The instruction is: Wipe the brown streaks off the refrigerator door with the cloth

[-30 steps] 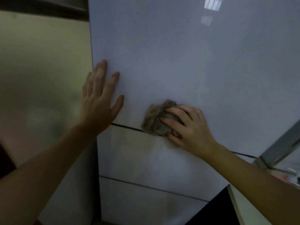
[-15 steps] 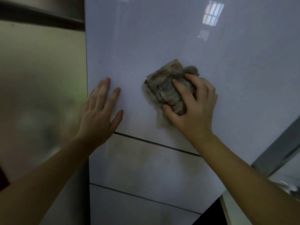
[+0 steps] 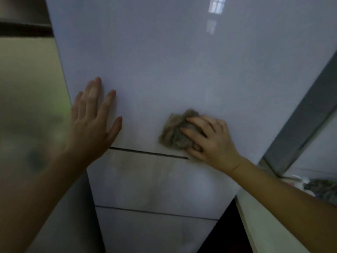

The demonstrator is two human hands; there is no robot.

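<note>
Head view, close up on a glossy white refrigerator door (image 3: pixel 164 61). The left hand (image 3: pixel 91 125) lies flat on the door near its left edge. Its fingers (image 3: pixel 94 92) are straight and slightly spread, thumb angled out to the right, and it holds nothing.

The right hand (image 3: pixel 213 141) presses a bunched grey-brown cloth (image 3: pixel 173 132) against the door. The cloth sits low on the upper panel, just above the dark horizontal seam (image 3: pixel 145 152). The right fingers (image 3: pixel 197 123) curl over the cloth's right side and the thumb tucks under its lower edge, so the cloth is pinched between thumb and fingers and touches the door. The cloth's left part sticks out free of the hand. The hands are apart, with the cloth between them, at the right one.

Below the seam is a lower panel (image 3: pixel 155 183) with a faint brownish haze just under the seam. The frame is soft, so I cannot tell stain from reflection. A second thin seam (image 3: pixel 155 212) runs further down.

A window reflection (image 3: pixel 216 6) shows at the top of the door. Left of the door is a blurred greenish-beige wall (image 3: pixel 27 88). On the right is a slanted grey frame (image 3: pixel 310 106). A pale desk (image 3: pixel 264 225) edge shows at lower right under the right forearm. There is blurry clutter (image 3: pixel 322 189) at far right, too soft to identify.
</note>
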